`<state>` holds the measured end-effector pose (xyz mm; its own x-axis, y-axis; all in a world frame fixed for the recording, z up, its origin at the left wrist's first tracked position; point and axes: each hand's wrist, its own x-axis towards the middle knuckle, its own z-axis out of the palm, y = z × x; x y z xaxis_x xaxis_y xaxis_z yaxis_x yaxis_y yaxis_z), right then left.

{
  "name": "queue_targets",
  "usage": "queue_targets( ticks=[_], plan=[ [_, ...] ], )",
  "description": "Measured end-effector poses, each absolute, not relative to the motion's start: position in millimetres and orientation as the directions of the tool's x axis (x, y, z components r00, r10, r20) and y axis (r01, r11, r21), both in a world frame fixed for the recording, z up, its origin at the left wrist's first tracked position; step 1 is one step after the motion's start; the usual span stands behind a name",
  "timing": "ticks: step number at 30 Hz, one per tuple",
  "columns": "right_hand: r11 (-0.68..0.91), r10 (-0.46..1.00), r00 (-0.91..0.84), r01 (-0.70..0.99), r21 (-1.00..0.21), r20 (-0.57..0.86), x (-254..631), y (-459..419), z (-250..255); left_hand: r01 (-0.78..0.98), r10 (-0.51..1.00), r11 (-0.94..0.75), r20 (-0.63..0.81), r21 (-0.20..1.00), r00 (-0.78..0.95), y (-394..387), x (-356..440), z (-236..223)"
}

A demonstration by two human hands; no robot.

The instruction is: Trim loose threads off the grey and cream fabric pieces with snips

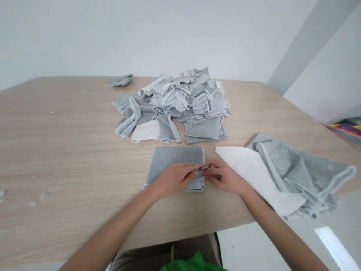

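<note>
Layered grey cloth (176,155) lies nr tabletop (70,150) front edge, approx. mid-length. L hand (177,179) pinches it at its R edge, thumb vs. fingers; R hand (226,179) narrow, fingertips at same edge, firm grip can't tell. White cloth (258,171) & grey heap (299,162) nr R front corner; mixed pile (180,103) twd back edge. Risk: layers may skew if pinch catches top ply only; R forearm could drag white cloth.

folded piece (176,156) — matt cloth | heap (180,101): matt cloth, wrinkled | tabletop (70,154) — wood-grained, smooth | wall (141,37): smooth, matt
</note>
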<state>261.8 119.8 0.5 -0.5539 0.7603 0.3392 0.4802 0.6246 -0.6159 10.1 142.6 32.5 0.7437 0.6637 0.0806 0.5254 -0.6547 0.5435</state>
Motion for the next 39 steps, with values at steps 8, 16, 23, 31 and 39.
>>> queue_targets(
  ticks=[8,16,23,31,39],
  plan=[
    [0.628,0.763,-0.529,0.474,-0.617,0.371,257.4,121.4,-1.6,0.519,0.692,-0.616,0.092,0.593,0.716,136.2,-0.3,14.9],
    [0.585,0.786,-0.502,0.416,-0.696,0.361,258.7,126.6,-4.4,0.545,0.693,-0.647,0.113,0.534,0.712,132.8,0.3,12.8],
    [0.571,0.796,-0.489,0.408,-0.712,0.357,259.1,129.4,-6.2,0.542,0.664,-0.695,0.130,0.473,0.737,132.2,-0.7,11.2],
    [0.557,0.791,-0.523,0.399,-0.728,0.318,262.0,129.2,0.4,0.518,0.606,-0.775,0.196,0.361,0.771,131.8,-0.7,10.2],
    [0.569,0.787,-0.510,0.383,-0.728,0.348,264.7,131.0,-3.3,0.517,0.566,-0.821,0.226,0.243,0.793,130.1,-0.6,10.0]
  ],
)
